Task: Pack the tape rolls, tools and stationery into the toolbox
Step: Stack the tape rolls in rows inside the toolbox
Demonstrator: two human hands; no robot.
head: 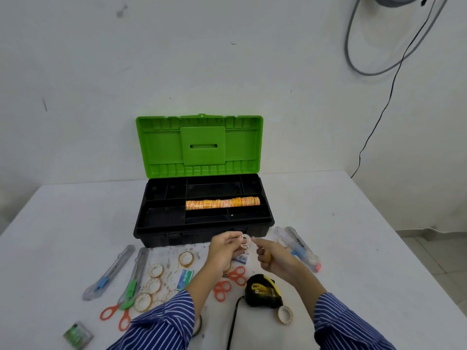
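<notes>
A black toolbox (161, 233) stands open with its green lid (161, 147) up; a row of orange tape rolls (222, 203) lies in a middle tray compartment. In front of the box my left hand (223, 248) pinches a small clear tape roll (246, 241). My right hand (271, 257) is just right of the roll with fingers curled, a fingertip near its rim; whether it holds anything is unclear. Clear tape rolls (155, 270), orange scissors (118, 314), utility knives (111, 272) and a black-and-yellow tape measure (264, 290) lie on the white table (353, 248).
More orange scissors (222, 289) and a staple box (184, 279) lie near my arms. Packaged knives (300, 245) sit right of the box, a white tape roll (285, 315) by the tape measure, a green packet (77, 335) at front left. Cables hang on the wall (384, 72).
</notes>
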